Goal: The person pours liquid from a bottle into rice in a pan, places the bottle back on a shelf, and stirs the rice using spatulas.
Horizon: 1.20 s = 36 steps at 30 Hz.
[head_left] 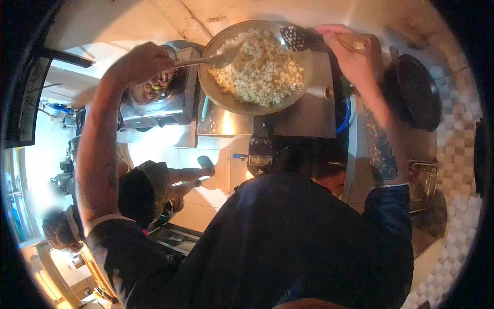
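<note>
A wide round pan (206, 85) holds a heap of cooked rice (262, 72) with browner grains on top. My left hand (146, 62) is closed around the handle of a metal spoon (222, 59), whose bowl rests at the left side of the rice. At the pan's upper right, my right hand (350, 49) grips the wooden handle of a dark slotted spatula (296, 38); grains of rice cling to its head. Partly behind my left hand, a bowl (141, 95) contains brownish food with a yellow-green piece.
A dark pan (419, 92) hangs or stands at the right, near checkered tiles (458, 118). Below it lies a clear glass dish (424, 185). Another person (141, 190) is at the lower left, legs over the pale floor. A teal utensil (205, 108) lies beside the rice pan.
</note>
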Tool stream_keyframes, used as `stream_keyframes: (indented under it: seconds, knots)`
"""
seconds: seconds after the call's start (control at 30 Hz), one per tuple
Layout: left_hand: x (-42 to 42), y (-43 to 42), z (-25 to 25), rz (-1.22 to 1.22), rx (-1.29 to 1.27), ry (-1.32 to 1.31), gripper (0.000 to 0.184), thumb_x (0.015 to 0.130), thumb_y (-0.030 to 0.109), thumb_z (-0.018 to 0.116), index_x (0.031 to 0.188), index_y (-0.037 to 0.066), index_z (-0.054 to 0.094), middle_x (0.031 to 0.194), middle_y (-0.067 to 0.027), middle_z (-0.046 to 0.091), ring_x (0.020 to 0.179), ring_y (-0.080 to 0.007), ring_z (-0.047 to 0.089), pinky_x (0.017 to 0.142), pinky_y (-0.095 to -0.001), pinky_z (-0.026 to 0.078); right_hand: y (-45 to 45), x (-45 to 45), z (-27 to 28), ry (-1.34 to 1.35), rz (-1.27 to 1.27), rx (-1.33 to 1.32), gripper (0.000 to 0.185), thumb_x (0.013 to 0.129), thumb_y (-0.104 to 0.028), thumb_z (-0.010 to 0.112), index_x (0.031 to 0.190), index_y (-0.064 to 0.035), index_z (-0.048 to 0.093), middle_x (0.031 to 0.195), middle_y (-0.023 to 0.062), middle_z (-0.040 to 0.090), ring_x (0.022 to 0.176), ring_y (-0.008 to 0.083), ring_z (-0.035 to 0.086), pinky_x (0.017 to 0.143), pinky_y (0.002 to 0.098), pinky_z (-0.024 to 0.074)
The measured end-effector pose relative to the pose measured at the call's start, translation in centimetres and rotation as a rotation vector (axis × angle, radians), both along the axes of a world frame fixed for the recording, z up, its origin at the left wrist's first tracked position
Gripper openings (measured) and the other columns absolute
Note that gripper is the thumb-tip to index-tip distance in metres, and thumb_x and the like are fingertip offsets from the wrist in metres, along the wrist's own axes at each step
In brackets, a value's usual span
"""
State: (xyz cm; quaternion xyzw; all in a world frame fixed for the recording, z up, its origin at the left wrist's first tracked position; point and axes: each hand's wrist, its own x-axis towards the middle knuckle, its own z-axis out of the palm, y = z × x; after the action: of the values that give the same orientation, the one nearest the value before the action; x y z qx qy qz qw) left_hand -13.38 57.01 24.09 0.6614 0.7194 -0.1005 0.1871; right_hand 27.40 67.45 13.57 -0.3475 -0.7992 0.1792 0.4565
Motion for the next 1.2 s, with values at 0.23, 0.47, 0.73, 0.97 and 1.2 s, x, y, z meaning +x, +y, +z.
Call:
stream_keyframes:
  seconds: [0.23,0.47,0.73,0.97,1.2]
  knots:
    - [4.5,2.1,1.0,-0.370,-0.016,0.561,0.022,0.080,0.025,0.075,0.090,0.006,0.078,0.079,-0.0141,0.075,0.073,-0.0270,0.075,0.071,-0.0429,0.060,3.3,0.9,-5.7,-0.017,0.129,-0.065,0.014,0.094,-0.020,0.068,0.103,-0.0138,0.076,0.087,0.0110,0.068,0.081,0.0284,0.067,0.073,0.0402,0.0528]
    - [1.5,0.9,-10.7,-0.179,-0.150,0.174,0.028,0.086,0.033,0.074,0.096,0.007,0.078,0.095,-0.0162,0.075,0.085,-0.0316,0.072,0.079,-0.0473,0.058,4.6,0.5,-7.6,0.026,0.086,-0.237,0.016,0.095,-0.024,0.068,0.099,-0.0114,0.078,0.090,0.0112,0.074,0.084,0.0268,0.072,0.075,0.0384,0.0555]
    - [6.7,-2.0,-20.4,0.200,0.217,-0.210,0.029,0.093,0.035,0.069,0.103,0.009,0.076,0.089,-0.0170,0.074,0.085,-0.0307,0.073,0.077,-0.0430,0.056,3.5,0.1,-6.8,0.116,0.148,-0.394,0.019,0.099,-0.011,0.060,0.107,-0.0027,0.075,0.101,0.0053,0.076,0.094,0.0124,0.071,0.078,0.0280,0.0578]
    - [2.0,-1.4,-18.7,0.230,0.168,-0.635,0.027,0.100,0.029,0.065,0.095,0.004,0.075,0.065,-0.0029,0.062,0.054,-0.0084,0.053,0.051,-0.0283,0.042,4.4,0.8,-1.5,0.226,0.241,-0.364,0.022,0.100,-0.010,0.058,0.114,0.0011,0.071,0.108,0.0080,0.076,0.104,0.0143,0.070,0.089,0.0267,0.0550]
    - [0.5,-4.1,-17.1,0.556,-0.025,-0.911,0.032,0.106,0.036,0.054,0.103,0.009,0.072,0.060,0.0058,0.050,0.046,-0.0039,0.043,0.040,-0.0225,0.030,4.1,1.4,-1.7,0.275,0.246,-0.275,0.021,0.102,-0.010,0.056,0.114,0.0008,0.071,0.107,0.0084,0.075,0.105,0.0149,0.070,0.092,0.0273,0.0546]
